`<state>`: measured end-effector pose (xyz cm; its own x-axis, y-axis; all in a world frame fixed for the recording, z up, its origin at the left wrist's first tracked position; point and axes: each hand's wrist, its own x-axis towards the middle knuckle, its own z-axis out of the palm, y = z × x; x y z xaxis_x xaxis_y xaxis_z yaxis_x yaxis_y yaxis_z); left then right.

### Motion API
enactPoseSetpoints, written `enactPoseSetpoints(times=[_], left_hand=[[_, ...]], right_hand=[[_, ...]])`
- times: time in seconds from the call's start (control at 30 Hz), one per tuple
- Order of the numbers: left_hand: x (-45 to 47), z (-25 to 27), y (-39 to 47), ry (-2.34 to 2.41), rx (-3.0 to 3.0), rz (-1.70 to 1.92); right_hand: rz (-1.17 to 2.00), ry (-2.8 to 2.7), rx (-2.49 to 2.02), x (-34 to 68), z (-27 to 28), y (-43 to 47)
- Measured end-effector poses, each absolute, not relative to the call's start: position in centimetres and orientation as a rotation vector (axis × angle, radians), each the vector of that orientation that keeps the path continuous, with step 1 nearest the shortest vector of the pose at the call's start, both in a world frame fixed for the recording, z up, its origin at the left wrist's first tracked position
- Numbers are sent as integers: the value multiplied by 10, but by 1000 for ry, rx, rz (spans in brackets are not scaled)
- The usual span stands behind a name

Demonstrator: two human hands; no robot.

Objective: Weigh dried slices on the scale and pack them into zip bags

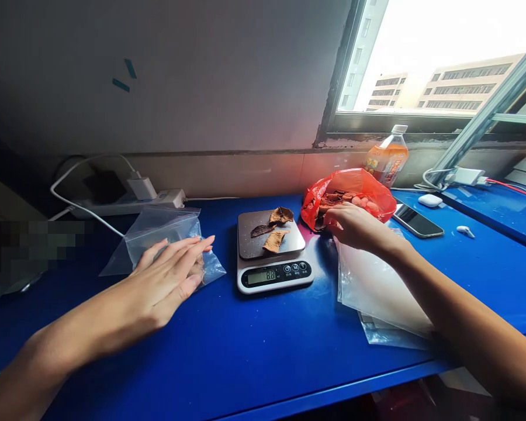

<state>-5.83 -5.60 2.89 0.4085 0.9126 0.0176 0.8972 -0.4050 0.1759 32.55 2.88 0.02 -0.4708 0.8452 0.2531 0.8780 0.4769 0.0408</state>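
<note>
Dried slices (pixel 274 241): sat on scale (pixel 280 273) plate. Left fingers (pixel 182 254): lay nearly straight, slightly parted, across clear bag (pixel 170 225). Right fingers (pixel 335 215): curled at red bag (pixel 379 193) mouth, tips hidden; couldn't tell grip.

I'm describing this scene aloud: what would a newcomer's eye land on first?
Probably the bright red bag right of centre, with the right hand at its near side. Next, the central digital scale, with three brown pieces on its plate. The left hand lies over clear plastic left of the scale.
</note>
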Motion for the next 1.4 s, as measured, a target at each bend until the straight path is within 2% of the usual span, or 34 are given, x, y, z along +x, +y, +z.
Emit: enactPoseSetpoints(times=[0.1,0.2,0.47,0.57,0.67,0.77,0.83,0.93,1.07,1.2,1.4], left_hand=[[-54,30,-53,1662,2406,-7],[-52,29,-50,1610,2416,20],[-52,29,-48,1532,2470,5],[-54,29,-47,1524,2472,9],[-53,30,-48,1520,2502,15],[-53,31,-48,1495,2552,-15],[-55,30,-48,1490,2574,-48],[-59,24,-47,1487,2581,-92],[-65,15,-43,1448,2644,-32],[-68,11,-41,1397,2691,28],[-70,10,-41,1383,2716,52]], right_hand=[[-247,-2470,-1575,327,5,29],[-230,-2293,-1607,334,3,33],[226,-1855,-1449,345,-5,38],[277,-1809,-1340,335,1,28],[171,-1854,-1263,326,13,18],[-167,-1812,-1356,334,18,19],[-388,-1726,-1455,350,12,29],[-531,-1708,-1587,378,-6,51],[-580,-1878,-1680,387,-24,66],[-646,-2114,-1577,362,-19,58],[-485,-2491,-1455,334,-11,48]])
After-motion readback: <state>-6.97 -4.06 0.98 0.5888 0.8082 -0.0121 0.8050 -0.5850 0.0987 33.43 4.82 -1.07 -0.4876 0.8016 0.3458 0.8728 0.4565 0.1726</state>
